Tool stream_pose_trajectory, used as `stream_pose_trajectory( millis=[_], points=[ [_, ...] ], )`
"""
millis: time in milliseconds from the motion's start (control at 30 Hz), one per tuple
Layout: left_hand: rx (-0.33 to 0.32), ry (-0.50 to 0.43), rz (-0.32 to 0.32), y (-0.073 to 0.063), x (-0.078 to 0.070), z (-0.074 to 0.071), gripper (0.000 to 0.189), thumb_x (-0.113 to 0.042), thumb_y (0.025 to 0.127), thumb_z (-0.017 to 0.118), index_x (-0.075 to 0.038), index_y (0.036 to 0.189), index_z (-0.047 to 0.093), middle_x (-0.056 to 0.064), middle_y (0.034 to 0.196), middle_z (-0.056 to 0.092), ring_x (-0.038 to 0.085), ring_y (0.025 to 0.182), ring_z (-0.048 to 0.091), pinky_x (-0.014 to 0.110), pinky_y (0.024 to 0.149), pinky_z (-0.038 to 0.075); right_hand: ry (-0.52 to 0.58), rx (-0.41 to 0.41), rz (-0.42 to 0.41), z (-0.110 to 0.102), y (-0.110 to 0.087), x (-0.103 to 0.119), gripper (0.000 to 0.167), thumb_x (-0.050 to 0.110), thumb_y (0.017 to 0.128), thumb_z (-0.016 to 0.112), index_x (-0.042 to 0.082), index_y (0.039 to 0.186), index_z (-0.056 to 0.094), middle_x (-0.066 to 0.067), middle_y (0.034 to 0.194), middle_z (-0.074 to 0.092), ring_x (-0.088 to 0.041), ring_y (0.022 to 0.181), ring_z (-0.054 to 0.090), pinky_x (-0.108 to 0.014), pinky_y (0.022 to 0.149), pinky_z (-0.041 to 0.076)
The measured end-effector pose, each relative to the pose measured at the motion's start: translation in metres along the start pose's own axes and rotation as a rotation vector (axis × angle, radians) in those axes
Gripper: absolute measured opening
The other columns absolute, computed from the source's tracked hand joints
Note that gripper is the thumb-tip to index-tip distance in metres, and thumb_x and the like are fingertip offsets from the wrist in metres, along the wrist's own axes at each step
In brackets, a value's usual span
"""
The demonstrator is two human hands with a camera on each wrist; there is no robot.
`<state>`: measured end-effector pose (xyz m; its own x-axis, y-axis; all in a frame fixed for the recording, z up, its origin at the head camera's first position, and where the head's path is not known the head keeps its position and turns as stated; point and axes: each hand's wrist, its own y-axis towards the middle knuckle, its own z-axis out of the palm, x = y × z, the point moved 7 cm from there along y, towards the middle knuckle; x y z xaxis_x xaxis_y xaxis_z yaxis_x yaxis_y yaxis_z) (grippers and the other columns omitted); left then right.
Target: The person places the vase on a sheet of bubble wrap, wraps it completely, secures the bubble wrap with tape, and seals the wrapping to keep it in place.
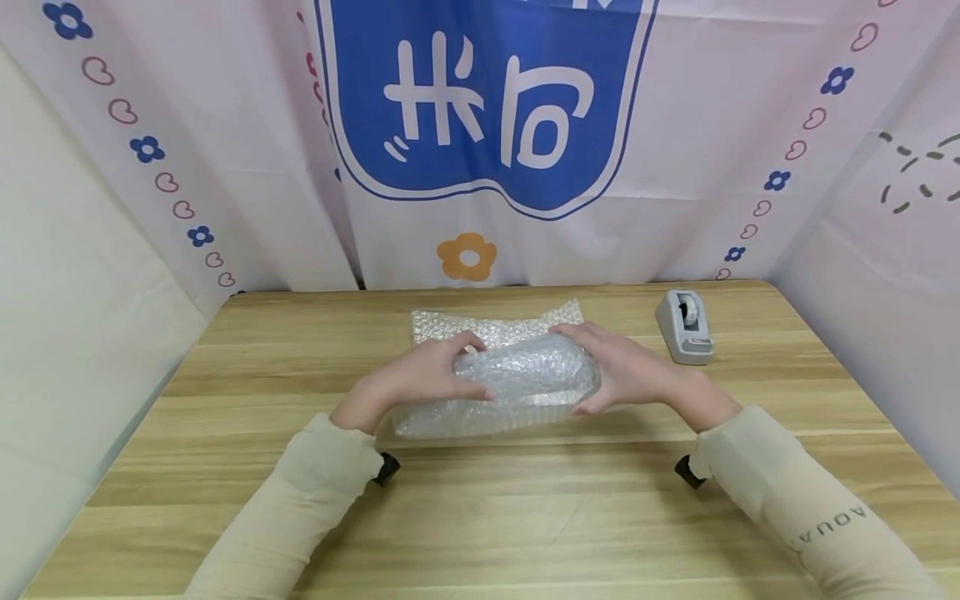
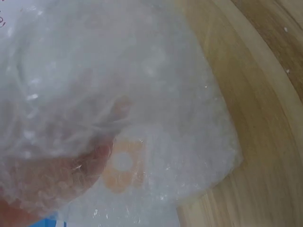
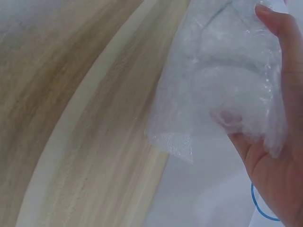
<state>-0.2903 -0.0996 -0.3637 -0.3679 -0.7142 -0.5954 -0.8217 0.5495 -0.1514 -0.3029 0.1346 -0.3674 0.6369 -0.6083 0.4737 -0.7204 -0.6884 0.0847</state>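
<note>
A bubble wrap bundle (image 1: 528, 367), rolled into a rounded oblong, lies at the middle of the table between both hands. Whatever the wrap encloses is hidden by its layers. At its left end my left hand (image 1: 423, 371) grips it, thumb on the near side and fingers over the far side. My right hand (image 1: 626, 367) holds the right end the same way. A loose flap of bubble wrap (image 1: 457, 418) spreads toward the near left, and another stretch (image 1: 495, 327) lies flat behind the bundle. In the right wrist view, the wrap (image 3: 222, 80) sits between thumb and fingers.
A grey tape dispenser (image 1: 686, 329) with a roll of clear tape stands at the back right of the wooden table (image 1: 525, 517). Behind the table hangs a white printed cloth (image 1: 405, 242) with a blue emblem.
</note>
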Motion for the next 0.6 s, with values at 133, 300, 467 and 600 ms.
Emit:
stream_pose_trajectory(
  millis=[133,300,467,600],
  points=[
    [-0.003,-0.027,-0.02,0.001,0.001,-0.002,0.078,-0.057,0.087,0.075,-0.012,0.146,0.049,0.016,0.14,0.058,0.033,0.125,0.057,0.053,0.101,0.049,0.03,0.007,0.011,-0.001,0.002,-0.003,0.117,0.035,0.062,0.098,0.01,0.157,0.035,-0.017,0.141,0.052,-0.034,0.117,0.059,-0.051,0.09,0.056],
    [0.0,-0.038,-0.019,0.003,0.007,-0.002,0.081,-0.057,0.089,0.073,-0.01,0.149,0.047,0.015,0.148,0.052,0.033,0.128,0.056,0.053,0.104,0.048,0.038,0.032,0.02,-0.003,0.007,-0.004,0.116,0.036,0.064,0.096,0.011,0.159,0.034,-0.017,0.143,0.052,-0.033,0.117,0.059,-0.053,0.092,0.055],
    [0.011,-0.062,-0.037,0.006,0.015,-0.001,0.086,-0.058,0.089,0.071,-0.008,0.154,0.043,0.017,0.154,0.047,0.037,0.136,0.049,0.056,0.109,0.042,0.041,0.064,0.026,-0.002,0.013,-0.008,0.113,0.036,0.066,0.094,0.011,0.159,0.034,-0.017,0.147,0.05,-0.032,0.121,0.057,-0.055,0.096,0.051],
    [0.019,-0.094,-0.048,0.007,0.02,-0.001,0.089,-0.059,0.089,0.071,-0.008,0.155,0.042,0.016,0.156,0.044,0.038,0.138,0.047,0.057,0.111,0.041,0.062,0.092,0.031,-0.002,0.017,-0.01,0.111,0.035,0.068,0.093,0.013,0.16,0.033,-0.016,0.149,0.048,-0.03,0.12,0.057,-0.054,0.095,0.051]
  ],
)
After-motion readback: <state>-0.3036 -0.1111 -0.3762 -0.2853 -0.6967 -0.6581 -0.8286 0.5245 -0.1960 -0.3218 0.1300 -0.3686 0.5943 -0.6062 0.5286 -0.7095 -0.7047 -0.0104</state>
